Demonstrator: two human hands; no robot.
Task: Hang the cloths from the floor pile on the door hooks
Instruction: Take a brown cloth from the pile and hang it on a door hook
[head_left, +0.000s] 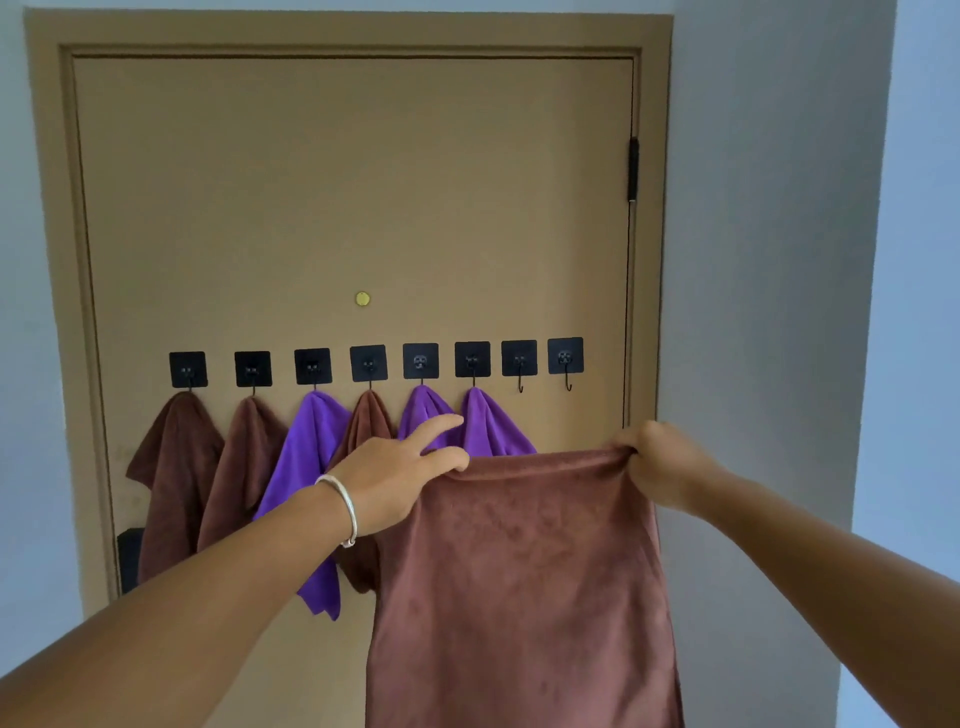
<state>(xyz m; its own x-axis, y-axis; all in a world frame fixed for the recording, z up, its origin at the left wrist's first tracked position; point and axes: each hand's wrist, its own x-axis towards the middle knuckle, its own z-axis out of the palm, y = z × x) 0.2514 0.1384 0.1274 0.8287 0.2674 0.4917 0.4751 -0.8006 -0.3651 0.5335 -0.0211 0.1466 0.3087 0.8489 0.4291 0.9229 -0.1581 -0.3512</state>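
Head view shows both hands raised in front of the door (363, 182), stretching a brown cloth (524, 571) by its top edge. Left hand (395, 478) pinches the cloth's left upper corner between thumb and lower fingers, while its index finger sticks out straight toward the hung cloths; a silver bangle (345, 506) sits on that wrist. Right hand (660, 460) is curled tight round the right upper corner, knuckles up. Both forearms reach forward and up from the lower corners. The cloth hangs flat below the row of black hooks (376, 364) on the door. Six hooks carry cloths, brown and purple; the two rightmost hooks (543, 358), just above the held cloth, are bare.
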